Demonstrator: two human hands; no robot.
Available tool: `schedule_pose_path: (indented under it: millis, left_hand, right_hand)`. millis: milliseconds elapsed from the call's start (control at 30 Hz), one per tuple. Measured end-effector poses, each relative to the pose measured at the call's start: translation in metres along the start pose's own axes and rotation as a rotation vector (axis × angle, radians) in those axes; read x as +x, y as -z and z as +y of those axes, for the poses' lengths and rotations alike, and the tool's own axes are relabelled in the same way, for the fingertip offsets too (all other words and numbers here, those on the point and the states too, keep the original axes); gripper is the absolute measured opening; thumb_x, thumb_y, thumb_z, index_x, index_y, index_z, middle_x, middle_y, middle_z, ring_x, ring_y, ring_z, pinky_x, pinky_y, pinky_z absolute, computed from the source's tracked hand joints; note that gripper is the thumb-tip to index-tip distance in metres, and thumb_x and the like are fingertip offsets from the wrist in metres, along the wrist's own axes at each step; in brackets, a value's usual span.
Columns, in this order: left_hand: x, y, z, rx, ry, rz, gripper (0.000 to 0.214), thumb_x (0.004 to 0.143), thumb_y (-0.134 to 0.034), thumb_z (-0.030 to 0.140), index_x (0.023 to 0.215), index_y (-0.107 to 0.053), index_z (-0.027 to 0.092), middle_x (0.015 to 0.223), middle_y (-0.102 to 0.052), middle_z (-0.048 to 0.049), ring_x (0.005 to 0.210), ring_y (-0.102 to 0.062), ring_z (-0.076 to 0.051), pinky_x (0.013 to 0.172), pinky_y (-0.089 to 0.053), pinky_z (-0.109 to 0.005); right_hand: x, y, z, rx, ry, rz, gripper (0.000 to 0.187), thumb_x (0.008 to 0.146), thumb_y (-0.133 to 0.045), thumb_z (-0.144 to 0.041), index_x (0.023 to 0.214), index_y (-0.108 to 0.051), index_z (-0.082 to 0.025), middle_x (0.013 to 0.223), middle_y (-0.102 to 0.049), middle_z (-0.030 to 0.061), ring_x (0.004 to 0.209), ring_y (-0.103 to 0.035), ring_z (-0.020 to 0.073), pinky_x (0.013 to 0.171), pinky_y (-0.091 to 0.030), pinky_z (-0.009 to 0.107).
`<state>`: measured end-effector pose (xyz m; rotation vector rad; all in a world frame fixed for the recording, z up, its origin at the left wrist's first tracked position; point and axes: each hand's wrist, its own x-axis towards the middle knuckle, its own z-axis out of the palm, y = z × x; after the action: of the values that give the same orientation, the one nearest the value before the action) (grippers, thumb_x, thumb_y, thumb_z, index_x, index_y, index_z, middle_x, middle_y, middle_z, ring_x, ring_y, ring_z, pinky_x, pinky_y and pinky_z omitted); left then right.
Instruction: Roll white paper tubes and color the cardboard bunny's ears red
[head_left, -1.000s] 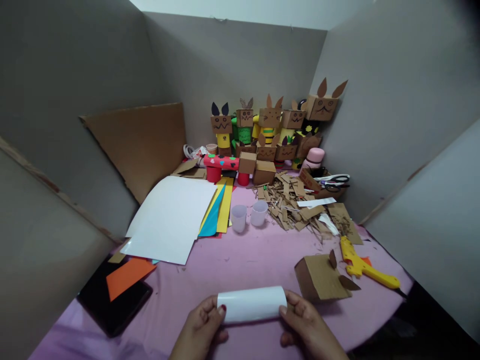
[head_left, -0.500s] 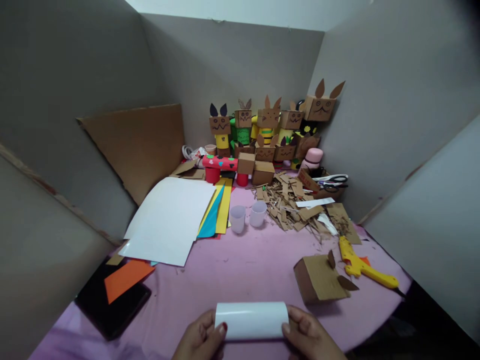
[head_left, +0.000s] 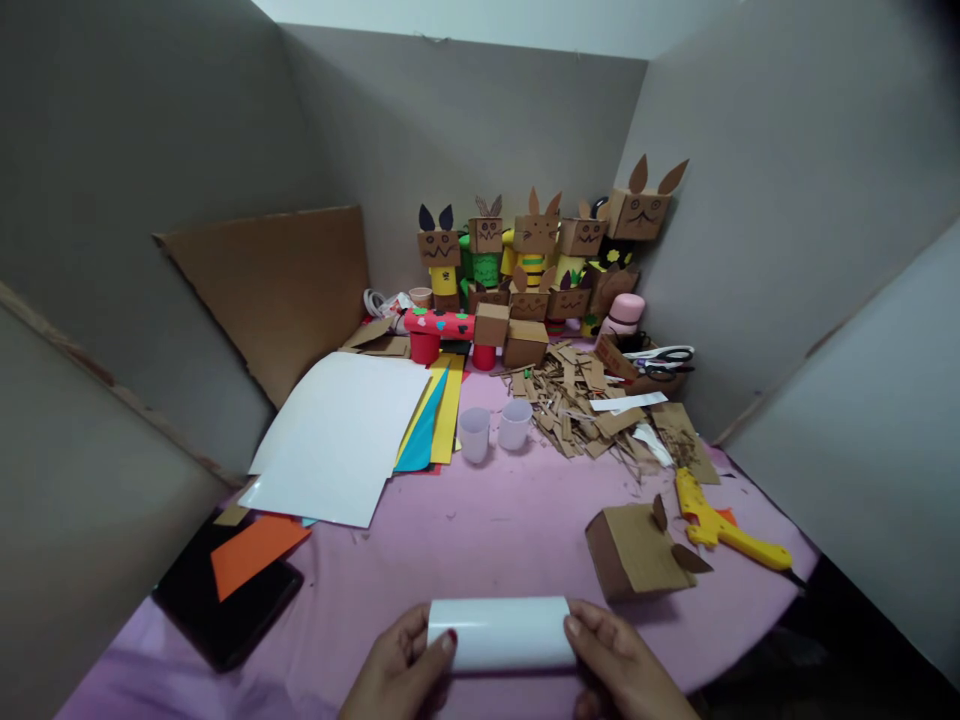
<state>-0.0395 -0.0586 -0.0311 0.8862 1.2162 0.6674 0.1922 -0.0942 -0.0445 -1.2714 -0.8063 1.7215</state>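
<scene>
A glossy white paper roll (head_left: pixel 501 636) lies level across the front of the view, above the pink cloth. My left hand (head_left: pixel 405 660) is closed on its left end, the thumb pressed on the front. The right end sits between the thumb and fingers of my right hand (head_left: pixel 619 655). Just beyond my right hand rests a cardboard box with two pointed ears (head_left: pixel 645 550). Two small whitish cups (head_left: pixel 474 436) stand side by side farther back. Fingers behind the roll are partly hidden.
White sheets (head_left: pixel 337 430) lie at left over coloured paper, near a dark tablet-like slab (head_left: pixel 225 625) with an orange sheet (head_left: pixel 259 555). A yellow glue gun (head_left: pixel 735 535) lies right. Cardboard scraps (head_left: pixel 574 400) and several cardboard animal figures (head_left: pixel 536 235) are behind. Grey panels (head_left: pixel 465 120) enclose the table.
The paper roll looks slightly narrower and flatter, and my right hand has shifted a little inward along it. Both hands keep their hold. The whole view has moved very slightly.
</scene>
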Motion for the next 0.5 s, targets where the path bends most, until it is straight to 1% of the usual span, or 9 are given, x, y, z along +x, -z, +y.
schedule_pose_path:
  millis: [67,133,233,300,400,500]
  left_hand:
    - [0.001,-0.003,0.005,-0.019,0.002,0.027,0.053,0.063,-0.072,0.063,0.091,-0.068,0.018,0.073,-0.061,0.0003,0.067,-0.049,-0.014,0.054,-0.04,-0.018]
    - [0.001,-0.005,0.007,-0.044,-0.012,0.03,0.05,0.064,-0.073,0.06,0.092,-0.067,0.018,0.077,-0.063,-0.0008,0.074,-0.053,-0.016,0.058,-0.043,-0.019]
    - [0.002,-0.005,0.002,-0.041,-0.026,0.023,0.051,0.06,-0.077,0.059,0.091,-0.067,0.019,0.07,-0.06,0.0009,0.066,-0.049,-0.014,0.053,-0.041,-0.018]
    - [0.001,-0.005,-0.001,-0.035,-0.018,0.051,0.049,0.062,-0.075,0.059,0.09,-0.067,0.02,0.069,-0.059,0.0009,0.064,-0.047,-0.014,0.05,-0.039,-0.016]
    - [0.0,-0.003,-0.003,-0.013,-0.012,0.088,0.045,0.067,-0.071,0.058,0.089,-0.066,0.019,0.074,-0.06,-0.0007,0.069,-0.047,-0.015,0.049,-0.038,-0.015]
    - [-0.003,-0.003,0.0,-0.004,0.033,0.051,0.048,0.066,-0.07,0.061,0.091,-0.065,0.019,0.069,-0.055,0.0015,0.065,-0.043,-0.013,0.048,-0.037,-0.014]
  right_hand:
    - [0.003,-0.003,-0.002,0.011,0.03,0.005,0.055,0.07,-0.069,-0.062,0.099,-0.07,-0.016,0.076,-0.064,0.0032,0.057,-0.051,0.0096,0.038,-0.044,0.012]
    - [0.005,-0.004,0.0,0.018,0.07,0.001,0.054,0.07,-0.071,-0.06,0.101,-0.069,-0.016,0.079,-0.065,0.0039,0.063,-0.054,0.0117,0.04,-0.045,0.013]
    - [0.007,-0.002,0.008,0.002,0.077,-0.027,0.053,0.07,-0.072,-0.058,0.104,-0.068,-0.017,0.079,-0.065,0.0033,0.057,-0.052,0.0098,0.039,-0.044,0.012]
    - [0.006,-0.002,0.011,0.005,0.064,-0.02,0.054,0.069,-0.072,-0.059,0.104,-0.068,-0.017,0.078,-0.064,0.0032,0.058,-0.053,0.0102,0.038,-0.043,0.012]
    - [0.003,-0.002,0.008,0.04,0.025,0.024,0.058,0.069,-0.069,-0.065,0.102,-0.069,-0.017,0.077,-0.062,0.0033,0.06,-0.053,0.0111,0.038,-0.046,0.013]
    - [0.002,-0.002,0.002,0.061,-0.017,-0.014,0.058,0.068,-0.068,-0.067,0.098,-0.071,-0.016,0.077,-0.062,0.0033,0.055,-0.05,0.0082,0.034,-0.041,0.01]
